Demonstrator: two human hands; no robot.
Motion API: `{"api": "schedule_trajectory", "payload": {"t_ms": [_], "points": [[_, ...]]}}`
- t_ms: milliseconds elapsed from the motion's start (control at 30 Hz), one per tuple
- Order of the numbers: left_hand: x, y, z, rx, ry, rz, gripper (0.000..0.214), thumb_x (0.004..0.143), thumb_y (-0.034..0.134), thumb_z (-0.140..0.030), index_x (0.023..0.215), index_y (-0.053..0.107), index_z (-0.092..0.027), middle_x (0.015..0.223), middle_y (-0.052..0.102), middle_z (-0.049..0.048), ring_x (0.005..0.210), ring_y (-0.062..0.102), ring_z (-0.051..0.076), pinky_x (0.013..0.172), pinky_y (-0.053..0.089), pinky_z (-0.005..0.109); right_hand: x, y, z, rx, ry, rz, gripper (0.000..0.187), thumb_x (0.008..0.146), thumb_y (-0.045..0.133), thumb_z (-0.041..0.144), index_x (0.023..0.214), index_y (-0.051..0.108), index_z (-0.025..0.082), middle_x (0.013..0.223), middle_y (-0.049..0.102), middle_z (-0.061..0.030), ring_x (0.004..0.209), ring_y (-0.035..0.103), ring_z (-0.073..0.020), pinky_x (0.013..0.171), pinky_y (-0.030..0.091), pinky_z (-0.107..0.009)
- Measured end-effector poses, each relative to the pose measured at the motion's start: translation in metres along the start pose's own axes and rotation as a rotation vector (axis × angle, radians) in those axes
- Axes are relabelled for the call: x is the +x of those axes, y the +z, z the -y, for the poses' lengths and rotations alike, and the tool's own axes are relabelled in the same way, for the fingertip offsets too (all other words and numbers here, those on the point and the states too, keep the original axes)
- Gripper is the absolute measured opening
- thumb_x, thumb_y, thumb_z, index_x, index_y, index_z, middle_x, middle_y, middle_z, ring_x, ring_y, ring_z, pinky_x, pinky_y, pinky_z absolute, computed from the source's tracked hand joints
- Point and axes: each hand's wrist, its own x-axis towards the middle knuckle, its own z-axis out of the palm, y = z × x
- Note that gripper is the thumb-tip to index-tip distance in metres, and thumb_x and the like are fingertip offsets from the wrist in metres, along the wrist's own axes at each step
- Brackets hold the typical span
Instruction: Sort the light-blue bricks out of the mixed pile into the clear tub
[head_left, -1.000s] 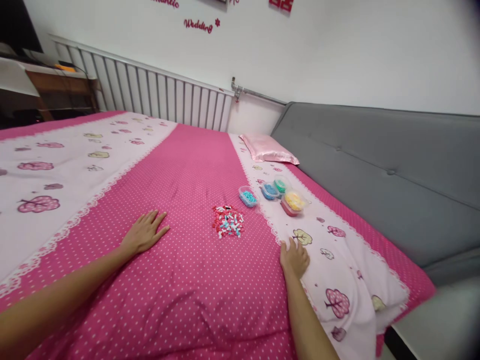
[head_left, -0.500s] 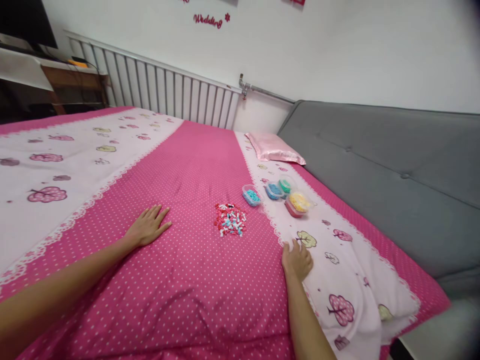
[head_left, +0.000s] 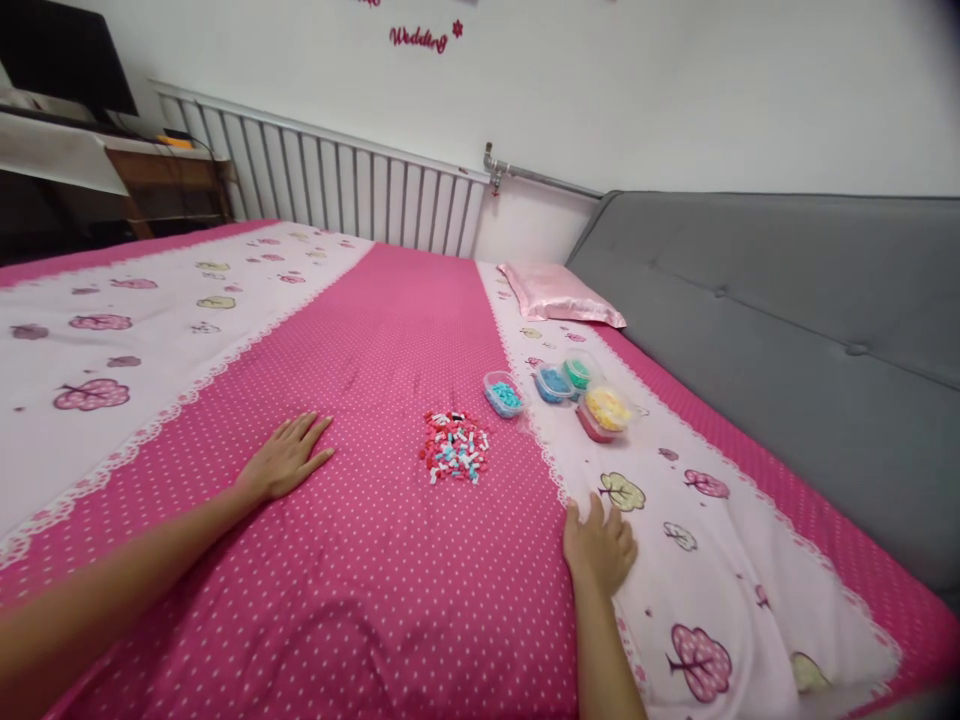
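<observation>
My left hand (head_left: 283,460) lies flat and open on the pink dotted bedsheet (head_left: 390,330), fingers stretched forward. My right hand (head_left: 598,545) rests palm down with fingers apart at the seam between the pink and white parts of the sheet. Between them, further forward, lies a small pile of red, white and blue beads (head_left: 454,446). Beyond the pile stand several small clear boxes: one with light blue pieces (head_left: 504,393), one with darker blue (head_left: 554,382), one with green (head_left: 578,372) and one with yellow (head_left: 606,409). Neither hand touches the pile or the boxes.
A pink satin pillow (head_left: 559,294) lies behind the boxes. A grey padded headboard (head_left: 772,330) runs along the right side. A white radiator (head_left: 330,190) stands at the far edge of the bed, with a desk (head_left: 112,165) at the far left.
The view has shifted, so the bed's right front corner has left the frame. Both hands stay flat on the sheet in much the same places.
</observation>
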Motion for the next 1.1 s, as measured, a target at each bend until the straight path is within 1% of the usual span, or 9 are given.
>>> {"api": "schedule_trajectory", "payload": {"t_ms": [267,467,633,733,767,833,900,1000,1100], "points": [[0.014,0.005,-0.007,-0.023,-0.04,-0.034,0.072,0.087,0.026,-0.056,0.141,0.035,-0.01,0.148,0.032,0.0162,0.137,0.028,0.028,0.112,0.02,0.045,0.001,0.002,-0.004,-0.024,-0.034,0.019,0.061,0.088,0.028,0.054,0.135,0.044,0.019,0.139,0.042,-0.0156,0.126,0.037,-0.0351,0.104,0.026,-0.05],[0.019,0.002,-0.015,-0.054,-0.058,-0.02,0.073,0.087,0.025,-0.056,0.142,0.033,-0.008,0.148,0.031,0.0173,0.138,0.027,0.028,0.112,0.02,0.047,0.002,0.007,-0.008,-0.041,-0.035,0.01,0.061,0.088,0.027,0.055,0.135,0.045,0.021,0.139,0.043,-0.014,0.125,0.038,-0.0353,0.103,0.027,-0.05],[0.017,-0.004,-0.02,-0.154,-0.092,-0.052,0.075,0.087,0.026,-0.059,0.142,0.031,-0.008,0.147,0.034,0.0169,0.137,0.029,0.028,0.112,0.023,0.046,0.003,0.01,-0.009,-0.049,-0.021,0.026,0.06,0.087,0.029,0.054,0.135,0.044,0.02,0.14,0.043,-0.0135,0.125,0.037,-0.0349,0.104,0.027,-0.05],[0.012,-0.002,-0.047,-0.264,-0.056,-0.044,0.082,0.084,0.03,-0.065,0.144,0.027,-0.009,0.15,0.027,0.0179,0.138,0.026,0.031,0.111,0.024,0.049,0.006,0.009,-0.009,-0.025,-0.026,0.035,0.06,0.087,0.03,0.053,0.134,0.046,0.018,0.139,0.043,-0.0152,0.125,0.038,-0.0352,0.104,0.027,-0.051],[0.011,0.0,-0.062,-0.305,0.021,-0.027,0.087,0.08,0.035,-0.068,0.146,0.023,-0.013,0.152,0.021,0.0165,0.139,0.022,0.032,0.111,0.024,0.049,0.006,0.007,-0.009,0.001,-0.028,0.025,0.061,0.086,0.031,0.053,0.133,0.047,0.016,0.137,0.045,-0.0167,0.125,0.039,-0.0352,0.104,0.027,-0.051],[0.01,0.006,-0.099,-0.381,0.212,0.014,0.106,0.066,0.05,-0.076,0.148,0.016,-0.019,0.154,0.014,0.016,0.14,0.016,0.034,0.111,0.024,0.049,0.008,0.001,-0.006,0.103,-0.039,-0.016,0.067,0.084,0.034,0.053,0.132,0.045,0.008,0.133,0.048,-0.0205,0.123,0.041,-0.0349,0.104,0.029,-0.05],[0.017,0.012,-0.136,-0.464,0.303,0.034,0.127,0.048,0.061,-0.08,0.148,0.012,-0.017,0.152,0.015,0.0222,0.139,0.015,0.039,0.111,0.02,0.054,0.007,-0.008,0.002,0.266,-0.1,-0.043,0.074,0.081,0.039,0.055,0.135,0.038,0.004,0.133,0.047,-0.0223,0.121,0.045,-0.0331,0.102,0.035,-0.046],[0.039,0.018,-0.176,-0.49,0.138,0.068,0.145,0.034,0.073,-0.073,0.148,0.008,-0.011,0.151,0.008,0.0293,0.139,0.004,0.043,0.111,0.013,0.058,0.003,-0.025,0.027,0.46,-0.326,0.055,0.084,0.078,0.05,0.057,0.142,0.025,0.01,0.14,0.038,-0.0198,0.121,0.047,-0.0293,0.1,0.04,-0.042],[0.067,0.018,-0.192,-0.469,0.033,0.08,0.139,0.034,0.078,-0.064,0.146,0.013,-0.013,0.151,0.01,0.0276,0.14,0.003,0.04,0.111,0.011,0.055,0.0,-0.03,0.063,0.501,-0.621,0.256,0.094,0.074,0.059,0.056,0.146,0.015,0.016,0.148,0.028,-0.0174,0.135,0.029,-0.031,0.109,0.028,-0.049]]}}
